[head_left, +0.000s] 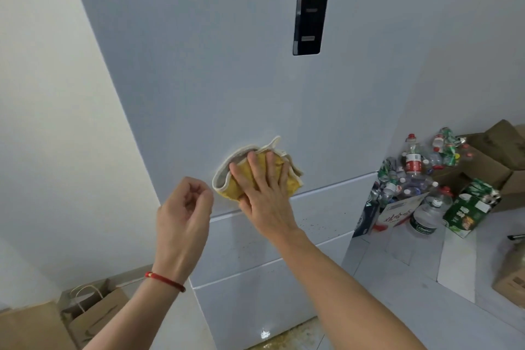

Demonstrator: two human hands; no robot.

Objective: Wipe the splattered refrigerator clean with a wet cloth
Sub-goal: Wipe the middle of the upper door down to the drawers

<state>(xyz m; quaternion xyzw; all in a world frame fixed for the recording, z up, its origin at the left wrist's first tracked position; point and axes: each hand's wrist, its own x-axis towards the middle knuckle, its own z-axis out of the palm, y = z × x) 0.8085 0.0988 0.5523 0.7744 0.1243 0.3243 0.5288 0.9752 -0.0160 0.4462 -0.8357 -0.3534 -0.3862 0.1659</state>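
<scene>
A pale blue-grey refrigerator (pixel 227 71) fills the middle of the head view, with a black control panel (pixel 311 3) high on its upper door. My right hand (pixel 264 193) presses a yellow cloth with a cream border (pixel 227 183) flat against the lower part of that door, fingers straight and spread. My left hand (pixel 181 219) hovers just left of the cloth with loosely curled fingers and holds nothing; a red string is round its wrist. Dark specks (pixel 318 226) dot the drawer front below the cloth.
A pile of plastic bottles (pixel 412 173), printed cartons (pixel 468 207) and cardboard boxes (pixel 500 150) crowds the floor to the right. A brown paper bag (pixel 93 312) stands at the lower left by the white wall. Yellowish stains (pixel 289 338) mark the floor at the refrigerator's foot.
</scene>
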